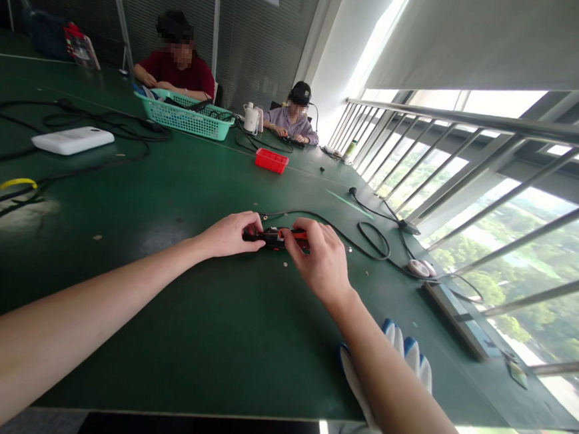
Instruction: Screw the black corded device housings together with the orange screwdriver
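A small black and red-orange device (274, 236) lies on the green table (210, 331), with a black cable running from it to the right. My left hand (231, 234) grips its left end, fingers curled round it. My right hand (319, 259) pinches its right end, fingers bent over the top. Both hands rest near the table's middle.
A white and blue glove (401, 356) lies by my right forearm. A looped black cable (375, 240) and a white plug (418, 267) lie to the right. A red tray (271, 160), a teal basket (184, 116) and a white box (72, 140) stand farther off. Two seated people work at the far end.
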Demonstrator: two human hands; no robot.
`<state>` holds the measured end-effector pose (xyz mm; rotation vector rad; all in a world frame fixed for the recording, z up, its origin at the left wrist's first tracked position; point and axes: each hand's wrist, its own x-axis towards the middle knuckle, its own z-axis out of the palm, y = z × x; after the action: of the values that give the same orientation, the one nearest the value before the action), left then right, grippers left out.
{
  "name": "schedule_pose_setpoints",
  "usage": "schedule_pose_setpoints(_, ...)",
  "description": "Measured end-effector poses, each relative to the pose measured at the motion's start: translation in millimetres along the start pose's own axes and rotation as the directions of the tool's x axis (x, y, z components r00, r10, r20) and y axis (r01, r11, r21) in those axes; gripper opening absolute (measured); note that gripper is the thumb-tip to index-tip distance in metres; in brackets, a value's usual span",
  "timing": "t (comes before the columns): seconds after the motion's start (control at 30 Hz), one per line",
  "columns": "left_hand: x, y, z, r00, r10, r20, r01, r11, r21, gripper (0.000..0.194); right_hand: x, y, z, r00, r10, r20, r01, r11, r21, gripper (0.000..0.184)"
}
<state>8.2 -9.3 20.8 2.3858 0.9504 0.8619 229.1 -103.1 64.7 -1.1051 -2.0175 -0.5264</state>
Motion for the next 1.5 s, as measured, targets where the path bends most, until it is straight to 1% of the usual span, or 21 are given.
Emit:
schedule_pose_setpoints(0.17, 0, 0, -0.2, 1.000, 0.004, 0.002, -0.004, 1.000, 0.000, 0.023, -1, -1, 1, 0.999, 0.034, -0.005, -0.034, 0.999, -0.008, 0.010)
schedule_pose_setpoints(0.47, 0, -1, 0.4, 1.000, 0.005, 0.006, -0.005, 1.000, 0.001, 0.025, -2, -1, 2, 0.999, 0.044, 0.001, -0.044, 0.999, -0.021, 0.009)
schedule_pose_setpoints(0.53, 0, -1, 0.6, 1.000, 0.007, 0.006, -0.007, 1.000, -0.001, 0.024, -3, -3, 3, 0.999, 0.044, -0.002, -0.044, 0.999, 0.004, 0.013)
schedule_pose_setpoints(0.63, 0, -2, 0.9, 1.000, 0.005, 0.003, -0.005, 1.000, -0.002, 0.024, -3, -7, 4, 0.998, 0.059, -0.003, -0.058, 0.997, 0.049, 0.027)
schedule_pose_setpoints(0.67, 0, -2, 1.1, 1.000, 0.005, 0.004, -0.005, 1.000, -0.001, 0.024, -3, -8, 4, 0.998, 0.061, -0.001, -0.061, 0.997, 0.047, 0.029)
schedule_pose_setpoints(0.73, 0, -3, 1.3, 1.000, 0.007, 0.006, -0.007, 1.000, 0.000, 0.024, -3, -7, 4, 0.998, 0.057, -0.002, -0.057, 0.998, 0.013, 0.025)
schedule_pose_setpoints(0.8, 0, -3, 1.2, 1.000, 0.010, 0.002, -0.010, 1.000, 0.004, 0.024, -2, -4, 1, 0.998, 0.052, -0.031, -0.052, 0.999, -0.006, 0.018)
schedule_pose_setpoints(0.87, 0, -2, 0.7, 1.000, 0.009, -0.001, -0.009, 1.000, 0.009, 0.025, -3, 2, -2, 0.993, 0.062, -0.103, -0.062, 0.998, -0.002, 0.013)
schedule_pose_setpoints(0.93, -1, -2, -0.2, 1.000, 0.004, 0.002, -0.004, 1.000, 0.012, 0.025, -3, 9, -7, 0.978, 0.107, -0.179, -0.109, 0.994, -0.004, 0.012)
schedule_pose_setpoints(1.0, -1, 0, -1.1, 1.000, -0.004, 0.009, 0.004, 1.000, 0.012, 0.026, -3, 15, -11, 0.964, 0.160, -0.213, -0.169, 0.985, -0.025, 0.012)
schedule_pose_setpoints(1.1, -1, 0, -1.6, 1.000, -0.014, 0.015, 0.014, 1.000, 0.014, 0.026, -2, 20, -13, 0.967, 0.183, -0.177, -0.195, 0.979, -0.052, 0.012)
schedule_pose_setpoints(1.23, 0, -1, -0.4, 1.000, 0.001, 0.009, -0.001, 1.000, 0.015, 0.025, 1, 19, -12, 0.982, 0.163, -0.093, -0.172, 0.980, -0.104, 0.007)
schedule_pose_setpoints(1.33, 0, -3, 0.2, 1.000, 0.001, 0.011, -0.001, 1.000, 0.021, 0.024, 2, 18, -13, 0.988, 0.145, -0.055, -0.151, 0.979, -0.138, 0.008)
schedule_pose_setpoints(1.37, 0, -2, 0.0, 1.000, -0.002, 0.011, 0.002, 1.000, 0.022, 0.024, 2, 18, -14, 0.987, 0.149, -0.050, -0.155, 0.979, -0.134, 0.010)
schedule_pose_setpoints(1.47, 0, 0, -1.2, 1.000, -0.008, 0.019, 0.008, 1.000, 0.015, 0.025, 2, 17, -14, 0.986, 0.162, -0.031, -0.165, 0.982, -0.093, 0.032)
schedule_pose_setpoints(1.5, 0, 0, -1.7, 1.000, -0.008, 0.020, 0.008, 1.000, 0.011, 0.025, 2, 17, -14, 0.986, 0.168, -0.020, -0.169, 0.982, -0.080, 0.036)
